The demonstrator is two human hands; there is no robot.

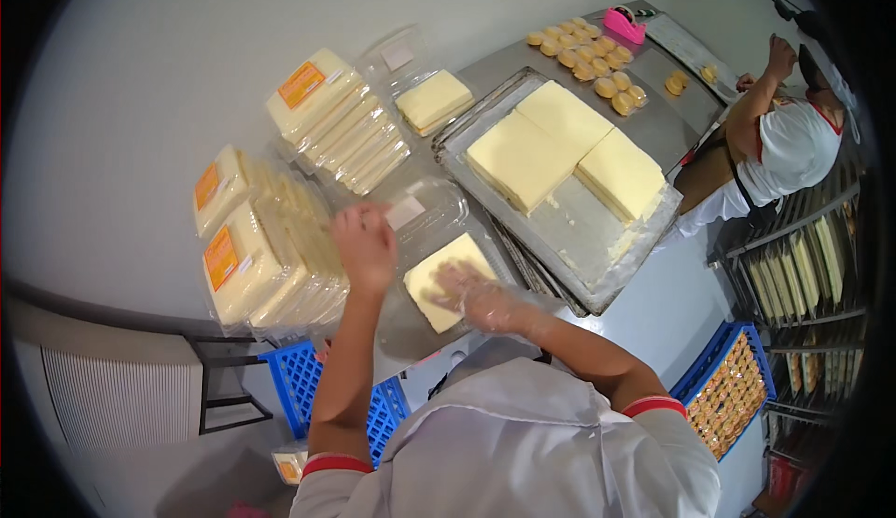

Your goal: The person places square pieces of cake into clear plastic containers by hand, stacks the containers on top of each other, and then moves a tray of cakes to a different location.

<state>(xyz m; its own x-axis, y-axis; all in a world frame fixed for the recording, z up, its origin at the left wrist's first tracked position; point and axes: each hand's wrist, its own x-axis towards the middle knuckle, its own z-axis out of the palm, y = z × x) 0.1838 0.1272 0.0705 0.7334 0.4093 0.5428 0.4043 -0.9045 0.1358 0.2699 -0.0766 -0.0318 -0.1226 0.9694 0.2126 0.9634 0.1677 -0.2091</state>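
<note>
My right hand (479,297), in a clear plastic glove, lies flat with spread fingers on a pale yellow square cake (435,313). This cake sits in a clear plastic clamshell box whose raised lid (437,204) has a white square inside. My bare left hand (365,245) is beside that lid, blurred with curled fingers; whether it grips the lid's edge is unclear. To the right, a metal baking tray (458,145) lined with paper bears three slabs of the same cake (539,147). Behind, another cake piece (435,100) rests in an open clamshell box (397,52).
Boxed cakes with orange labels (336,119) are stacked along the wall, more (259,259) at left. Small round pastries (581,49) and a pink tape dispenser (623,24) occupy the far table. A co-worker (791,140) stands right, near a tray rack (791,238). Blue crates (297,385) stand below.
</note>
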